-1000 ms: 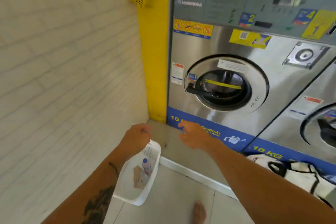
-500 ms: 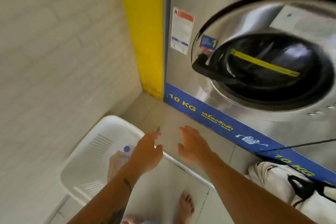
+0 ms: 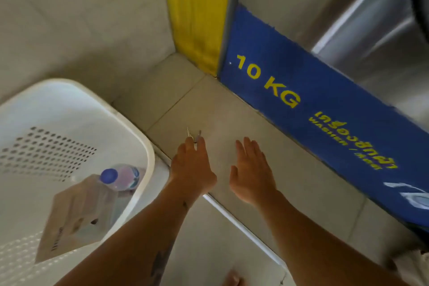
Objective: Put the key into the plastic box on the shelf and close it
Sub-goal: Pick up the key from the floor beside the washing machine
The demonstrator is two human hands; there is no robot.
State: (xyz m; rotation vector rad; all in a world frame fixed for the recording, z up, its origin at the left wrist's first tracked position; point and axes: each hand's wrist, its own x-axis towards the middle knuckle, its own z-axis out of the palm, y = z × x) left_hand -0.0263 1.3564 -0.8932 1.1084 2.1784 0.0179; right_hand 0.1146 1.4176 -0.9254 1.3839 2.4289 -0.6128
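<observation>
Two thin metal keys stick out past the fingertips of my left hand, which pinches them just above the raised tiled step in front of the washer. My right hand hovers flat beside it, fingers together and straight, holding nothing. No plastic box or shelf is in view.
A white laundry basket stands at the left against the wall, holding a blue-capped bottle and a paper packet. The steel washer with its blue "10 KG" band fills the right. A yellow post stands in the corner.
The view has dropped down and closer to the step. Both hands have stretched forward over the step, and the keys now show clearly beyond the left fingertips.
</observation>
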